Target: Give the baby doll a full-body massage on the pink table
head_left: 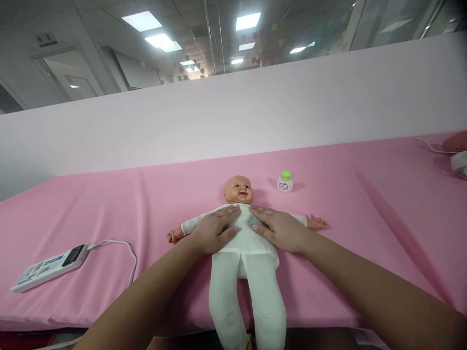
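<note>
Doll lay face up on the pink sheet, directly under both grips. Left grip was spread flat on one side of the chest, fingers straight, thumb apart; right grip mirrored it on the other side. Neither was closed around anything; a strip of white shirt showed between them. The doll's head sat just beyond the fingertips, its arms stuck out to the outer side of each grip, and its legs ran nearside of both, past the sheet's near edge.

Bottle with green cap stood beyond the right grip, well apart. Device lay far to the left of the left grip, its cable trailing toward the near edge.

Handling, as judged: doll probably light. Head looked hard and glossy, so likely stiff and somewhat slippery; clothed trunk seemed softer, with more friction from the cloth. Limbs might flop. Best hold judged to be the sides of the trunk under the arms, one grip each side, with support behind the neck; loose shirt hem and small hands looked like poor holds
</note>
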Motion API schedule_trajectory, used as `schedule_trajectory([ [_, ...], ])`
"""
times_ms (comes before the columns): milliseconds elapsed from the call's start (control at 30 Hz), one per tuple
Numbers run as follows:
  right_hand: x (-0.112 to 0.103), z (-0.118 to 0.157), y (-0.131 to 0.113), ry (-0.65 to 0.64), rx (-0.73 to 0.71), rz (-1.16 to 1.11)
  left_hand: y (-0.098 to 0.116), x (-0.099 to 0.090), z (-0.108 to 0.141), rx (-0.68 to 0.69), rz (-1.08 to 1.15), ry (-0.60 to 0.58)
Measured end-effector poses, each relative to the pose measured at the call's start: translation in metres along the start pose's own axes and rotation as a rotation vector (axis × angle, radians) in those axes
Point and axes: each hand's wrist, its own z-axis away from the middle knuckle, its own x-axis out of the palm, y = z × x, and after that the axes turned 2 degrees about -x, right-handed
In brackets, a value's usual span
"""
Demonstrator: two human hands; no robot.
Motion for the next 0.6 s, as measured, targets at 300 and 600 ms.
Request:
schedule_trajectory([
  [300,-0.011,0.020,-0.021,0.042,-0.123,0.016,-0.016,0.012,0.005,-0.118,-0.040,0.125],
  [600,-0.009,0.027,-0.046,-0.154,-0.497,-0.204,-0.016,0.014,0.005,-0.113,-0.041,0.140],
])
